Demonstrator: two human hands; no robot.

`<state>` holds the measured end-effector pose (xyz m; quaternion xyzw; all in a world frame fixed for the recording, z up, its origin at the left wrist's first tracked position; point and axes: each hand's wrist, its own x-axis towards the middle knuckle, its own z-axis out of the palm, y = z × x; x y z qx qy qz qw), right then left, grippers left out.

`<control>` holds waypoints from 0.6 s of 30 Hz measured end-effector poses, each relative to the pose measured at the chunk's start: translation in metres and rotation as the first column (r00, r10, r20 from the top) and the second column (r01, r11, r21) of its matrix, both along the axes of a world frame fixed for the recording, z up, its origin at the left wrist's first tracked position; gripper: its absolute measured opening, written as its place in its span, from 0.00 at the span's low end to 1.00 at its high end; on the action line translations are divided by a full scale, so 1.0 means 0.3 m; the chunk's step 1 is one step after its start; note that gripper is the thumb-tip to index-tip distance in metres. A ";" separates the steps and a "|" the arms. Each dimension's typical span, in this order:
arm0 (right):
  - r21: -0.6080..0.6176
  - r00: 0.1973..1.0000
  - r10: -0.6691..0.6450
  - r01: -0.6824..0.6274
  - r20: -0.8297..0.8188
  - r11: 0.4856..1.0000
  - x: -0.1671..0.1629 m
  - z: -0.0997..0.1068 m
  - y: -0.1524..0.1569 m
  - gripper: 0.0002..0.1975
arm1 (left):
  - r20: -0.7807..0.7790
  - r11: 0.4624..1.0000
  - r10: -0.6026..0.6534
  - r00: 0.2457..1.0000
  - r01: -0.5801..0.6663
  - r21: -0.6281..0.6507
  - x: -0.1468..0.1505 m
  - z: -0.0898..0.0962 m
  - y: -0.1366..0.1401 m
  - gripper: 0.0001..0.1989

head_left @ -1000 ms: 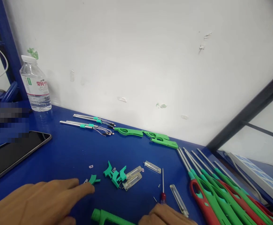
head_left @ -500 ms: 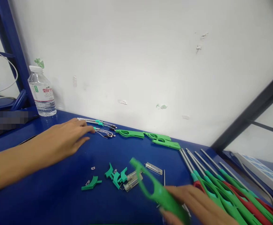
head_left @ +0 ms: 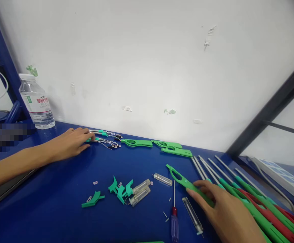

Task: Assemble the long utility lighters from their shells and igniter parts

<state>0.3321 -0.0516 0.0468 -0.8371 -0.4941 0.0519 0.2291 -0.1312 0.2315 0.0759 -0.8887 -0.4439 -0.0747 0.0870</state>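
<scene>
Currently gripped, right hand point(head_left: 228, 206): thumb and fingers are pinching one green casing point(head_left: 186, 183) by its wider end; whether the narrow end is touching the table is not clear.
Casing axis: running slantwise out of the right grip, the narrow end pointing forward and left, away from the palm.
Left hand point(head_left: 78, 140): reaching well forward and left of the right grip, fingers bent over the nearer metal tubes point(head_left: 100, 139); whether they are clamping or only resting there, one cannot tell.
Tube axis: lying nearly crosswise, the wires point(head_left: 109, 143) trailing out rightward from under the left fingertips, toward the right hand's side; the left hand is plainly sitting nearer.
Screwdriver point(head_left: 174, 219): lying just left of the right grip, shaft pointing forward.
Clear cylinder point(head_left: 192, 212): lying between screwdriver and right hand, apart from the casing.
Long-nosed lighters point(head_left: 263, 206): lying in a row to the right of the right grip, partly hidden behind that hand.
Teal triggers point(head_left: 121, 192): lying loose farther left of the right grip, beside paired clear tanks point(head_left: 140, 191).
Back casings point(head_left: 138, 143): three, lying forward of the right grip near the wall, the leftmost ending beside the wires.
Bottle point(head_left: 37, 104): standing beyond the left hand, to its left.
</scene>
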 end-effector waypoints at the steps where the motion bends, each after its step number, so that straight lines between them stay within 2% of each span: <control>1: 0.026 1.000 -0.002 0.002 -0.002 1.000 -0.007 0.002 0.001 0.32 | -0.044 1.000 -0.011 0.999 0.011 -0.009 -0.004 -0.008 0.010 0.16; 5: 0.159 0.999 -0.014 0.009 0.031 0.987 -0.026 0.005 -0.004 0.29 | -0.112 1.000 -0.016 0.994 0.016 0.002 -0.015 -0.019 0.048 0.17; 10: 0.240 0.998 -0.013 -0.001 0.058 0.971 -0.035 0.005 -0.014 0.26 | -0.117 0.999 -0.004 0.993 0.009 0.038 -0.023 -0.001 0.078 0.19; 18: 0.354 0.985 0.050 -0.107 0.167 0.929 -0.035 -0.011 -0.017 0.22 | -0.125 0.997 -0.065 0.990 0.068 0.023 -0.021 0.022 0.052 0.16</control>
